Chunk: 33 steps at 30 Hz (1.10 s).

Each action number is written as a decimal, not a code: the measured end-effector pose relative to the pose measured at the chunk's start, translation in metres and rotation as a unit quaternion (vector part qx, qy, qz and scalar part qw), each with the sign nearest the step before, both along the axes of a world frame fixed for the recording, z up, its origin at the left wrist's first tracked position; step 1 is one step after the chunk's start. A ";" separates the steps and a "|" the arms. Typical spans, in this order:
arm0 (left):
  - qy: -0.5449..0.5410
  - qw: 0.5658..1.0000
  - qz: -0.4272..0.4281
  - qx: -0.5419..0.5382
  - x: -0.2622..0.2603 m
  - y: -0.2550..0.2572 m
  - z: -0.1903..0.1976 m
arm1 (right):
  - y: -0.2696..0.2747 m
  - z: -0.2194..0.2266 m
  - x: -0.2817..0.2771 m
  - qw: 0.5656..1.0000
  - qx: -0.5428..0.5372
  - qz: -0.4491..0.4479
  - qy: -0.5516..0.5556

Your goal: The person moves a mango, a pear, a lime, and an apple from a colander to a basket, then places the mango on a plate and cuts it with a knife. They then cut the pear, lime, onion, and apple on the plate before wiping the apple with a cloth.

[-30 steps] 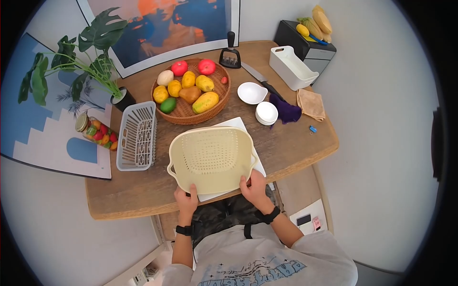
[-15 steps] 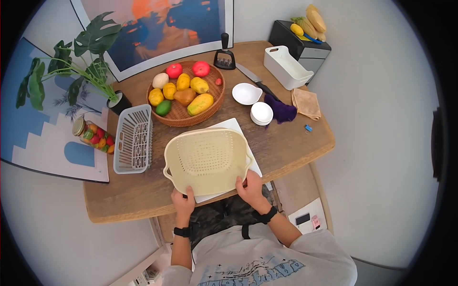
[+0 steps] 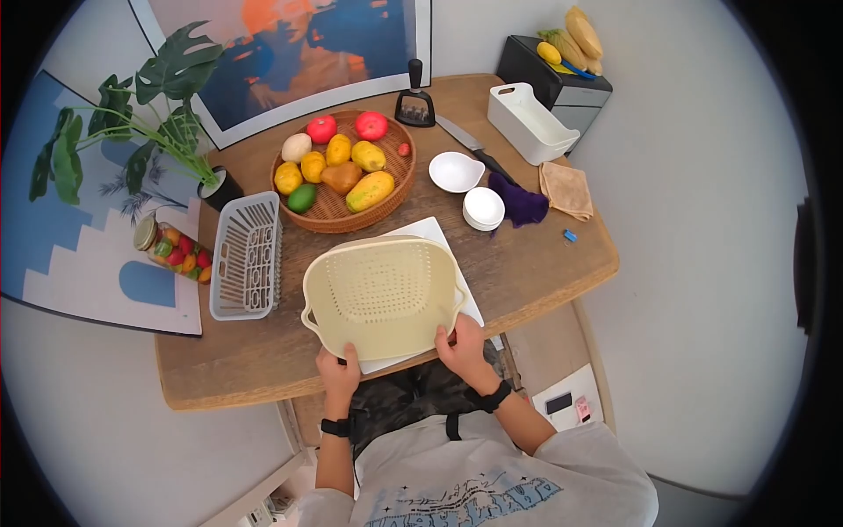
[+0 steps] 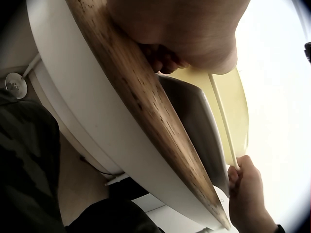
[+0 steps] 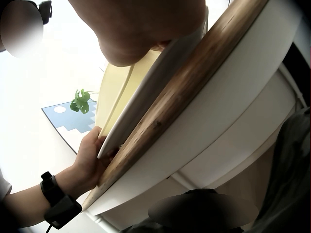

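Note:
A pale yellow colander point(image 3: 382, 285) with rows of drain holes sits tilted toward me, over a white cutting board point(image 3: 430, 227) at the table's near edge. My left hand point(image 3: 338, 371) grips the near rim at its left corner, thumb on the inside. At the right corner my right hand point(image 3: 463, 345) grips the same rim, its thumb inside as well. In the left wrist view, the right hand point(image 4: 248, 189) has its fingers curled under the rim. In the right wrist view, the left hand's fingers point(image 5: 103, 141) reach beneath the rim, close by the board edge.
Behind the colander stands a wicker basket point(image 3: 351, 220) of fruit. A grey plastic basket point(image 3: 224, 303) and a fruit jar point(image 3: 176, 250) are at left. White bowls point(image 3: 483, 207), a knife point(image 3: 461, 136), purple cloth point(image 3: 524, 206), tan cloth point(image 3: 566, 189) and white bin point(image 3: 527, 132) lie right.
The head view has shifted slightly over the second. Both hands keep their grip on the colander rim, and the colander stays in place on the board.

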<state>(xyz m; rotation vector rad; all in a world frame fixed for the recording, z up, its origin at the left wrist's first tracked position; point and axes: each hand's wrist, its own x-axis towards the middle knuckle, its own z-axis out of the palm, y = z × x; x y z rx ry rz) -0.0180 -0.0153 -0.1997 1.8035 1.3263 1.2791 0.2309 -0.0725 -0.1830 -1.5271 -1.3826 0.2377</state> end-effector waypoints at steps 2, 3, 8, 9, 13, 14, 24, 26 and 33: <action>-0.003 1.000 0.003 0.011 0.001 0.001 -0.001 | 0.001 -0.001 0.001 1.000 0.002 0.000 -0.005; -0.004 1.000 0.004 0.016 0.001 0.001 -0.003 | 0.000 -0.002 0.001 1.000 0.002 0.001 -0.006; 0.011 1.000 0.000 0.009 -0.001 0.001 -0.006 | -0.002 0.000 0.002 1.000 -0.009 0.004 -0.001; 0.013 1.000 -0.002 0.009 -0.001 0.001 -0.005 | -0.002 0.000 0.002 1.000 -0.007 0.003 -0.001; 0.007 1.000 0.000 0.013 0.000 0.001 -0.003 | 0.000 0.004 0.000 1.000 -0.003 0.000 0.000; 0.006 1.000 0.000 0.013 0.000 0.001 -0.002 | 0.000 0.003 0.000 1.000 -0.002 0.001 -0.001; 0.012 1.000 -0.003 0.021 -0.001 0.002 -0.004 | -0.001 0.001 0.001 1.000 0.000 0.002 -0.005; 0.011 1.000 -0.004 0.015 -0.001 0.002 -0.004 | -0.001 0.001 0.001 1.000 0.002 0.001 -0.005; 0.008 1.000 0.001 0.023 0.001 0.001 -0.003 | -0.001 0.000 0.002 1.000 0.002 0.001 -0.015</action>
